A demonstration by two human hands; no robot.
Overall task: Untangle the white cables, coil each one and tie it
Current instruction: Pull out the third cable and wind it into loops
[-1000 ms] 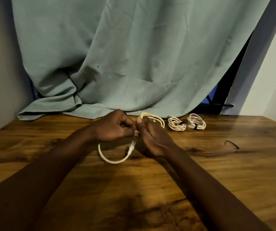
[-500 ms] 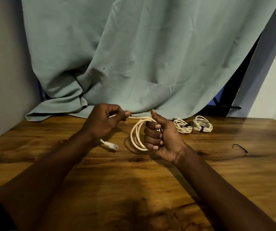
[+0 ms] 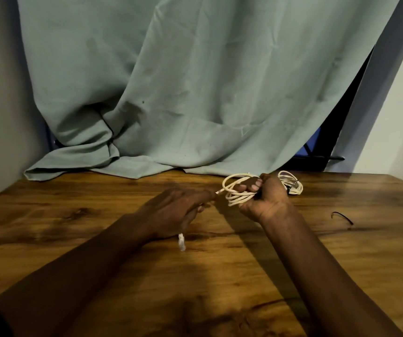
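Note:
My right hand grips a coil of white cable with several loops, held just above the wooden table. The cable's free end runs left into my left hand, which holds it between the fingers; its white plug hangs out below that hand near the wrist. A tied white coil with a black tie lies on the table right behind my right hand, partly hidden by it.
A thin black tie lies on the table to the right. A grey-green curtain hangs along the table's far edge, its hem resting on the wood. Walls stand at left and right.
My right hand carried the coil to the right, up to the tied coils. My left hand slid along the free end and dropped lower; the plug now hangs under it.

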